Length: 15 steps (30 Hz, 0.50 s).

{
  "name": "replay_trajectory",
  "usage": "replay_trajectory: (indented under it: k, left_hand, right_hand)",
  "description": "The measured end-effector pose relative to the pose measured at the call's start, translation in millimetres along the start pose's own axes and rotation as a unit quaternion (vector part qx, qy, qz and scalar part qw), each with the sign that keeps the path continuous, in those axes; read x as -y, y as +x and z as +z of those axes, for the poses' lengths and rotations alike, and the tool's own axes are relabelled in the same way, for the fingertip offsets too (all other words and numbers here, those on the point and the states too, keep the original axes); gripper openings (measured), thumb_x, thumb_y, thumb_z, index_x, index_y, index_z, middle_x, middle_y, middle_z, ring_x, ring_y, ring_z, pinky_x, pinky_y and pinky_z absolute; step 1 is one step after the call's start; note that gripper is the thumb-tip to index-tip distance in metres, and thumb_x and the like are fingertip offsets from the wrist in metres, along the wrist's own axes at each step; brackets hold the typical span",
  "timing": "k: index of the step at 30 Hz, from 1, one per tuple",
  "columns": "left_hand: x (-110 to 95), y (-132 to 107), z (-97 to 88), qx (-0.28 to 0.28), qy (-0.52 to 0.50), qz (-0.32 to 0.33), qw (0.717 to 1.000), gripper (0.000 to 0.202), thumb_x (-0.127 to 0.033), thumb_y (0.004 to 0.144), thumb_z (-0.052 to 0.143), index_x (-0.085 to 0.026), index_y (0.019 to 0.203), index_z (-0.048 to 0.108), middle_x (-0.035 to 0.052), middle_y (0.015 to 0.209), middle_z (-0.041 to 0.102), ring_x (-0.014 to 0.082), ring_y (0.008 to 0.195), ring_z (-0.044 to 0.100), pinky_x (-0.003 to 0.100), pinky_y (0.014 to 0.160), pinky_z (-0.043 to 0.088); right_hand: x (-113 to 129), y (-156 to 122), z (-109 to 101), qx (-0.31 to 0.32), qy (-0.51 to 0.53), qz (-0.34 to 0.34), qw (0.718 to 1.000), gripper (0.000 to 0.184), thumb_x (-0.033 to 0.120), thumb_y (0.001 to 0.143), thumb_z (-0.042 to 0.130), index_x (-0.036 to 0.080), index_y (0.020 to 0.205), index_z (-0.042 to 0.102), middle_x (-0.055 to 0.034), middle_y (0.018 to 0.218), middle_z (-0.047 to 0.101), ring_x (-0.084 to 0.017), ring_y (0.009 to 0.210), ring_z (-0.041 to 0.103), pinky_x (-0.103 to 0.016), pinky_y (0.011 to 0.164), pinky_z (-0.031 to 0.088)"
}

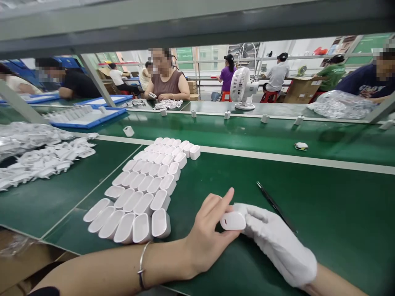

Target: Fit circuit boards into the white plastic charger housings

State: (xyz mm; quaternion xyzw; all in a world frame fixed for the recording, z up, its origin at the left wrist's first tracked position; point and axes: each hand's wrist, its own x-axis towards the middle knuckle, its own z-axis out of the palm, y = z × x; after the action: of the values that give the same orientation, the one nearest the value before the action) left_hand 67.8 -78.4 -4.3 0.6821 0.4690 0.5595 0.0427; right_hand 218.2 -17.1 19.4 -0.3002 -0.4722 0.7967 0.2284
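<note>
My bare left hand (210, 230) and my white-gloved right hand (274, 242) meet over the green table, both closed round one white charger shell (233, 220). The left thumb and fingers pinch its near end, with the index finger raised. The gloved fingers wrap its far side. Just left of my hands, several rows of identical white shells (145, 193) stand packed together, open ends facing me. A silver bracelet (142, 263) sits on my left wrist.
A black pen-like tool (274, 205) lies right of my hands. A heap of white plug parts (40, 160) covers the table's left side. Single shells (128, 131) ride the green belt beyond. Across it sit a white fan (242, 88), blue trays (89, 117) and seated workers.
</note>
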Motion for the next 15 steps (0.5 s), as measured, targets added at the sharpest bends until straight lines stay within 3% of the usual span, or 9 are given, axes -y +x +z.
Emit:
replay_trajectory:
  k: [4,10,15]
  left_hand:
    - [-2.7,2.6,-0.7,-0.004,-0.004,-0.012,1.000,0.068,-0.008,0.079,0.064,-0.020,0.139,0.034,0.0024,0.086,0.061,0.0168,0.080,0.051,0.033,0.077,0.047]
    - [-4.8,1.3,-3.6,-0.009,-0.011,0.017,1.000,0.069,-0.007,0.078,0.065,-0.018,0.139,0.035,0.0028,0.086,0.063,0.0171,0.077,0.051,0.033,0.072,0.047]
    - [-6.1,2.0,-2.8,-0.004,-0.011,0.034,0.999,0.065,-0.006,0.081,0.061,-0.018,0.139,0.034,0.0032,0.088,0.064,0.0171,0.079,0.053,0.032,0.071,0.048]
  right_hand:
    - [-3.8,1.0,-4.5,0.026,0.108,0.022,0.994,0.037,0.036,0.079,0.068,0.021,0.113,0.063,-0.0080,0.114,0.062,-0.022,0.107,0.056,-0.040,0.100,0.039]
    - [0.2,0.7,-1.8,0.110,0.094,0.017,0.989,0.028,0.031,0.091,0.050,0.021,0.113,0.064,-0.0074,0.112,0.061,-0.018,0.104,0.055,-0.034,0.097,0.041]
    - [0.7,0.6,0.2,0.139,0.090,0.014,0.986,0.031,0.036,0.088,0.054,0.021,0.113,0.063,-0.0071,0.106,0.060,-0.017,0.098,0.056,-0.035,0.095,0.040]
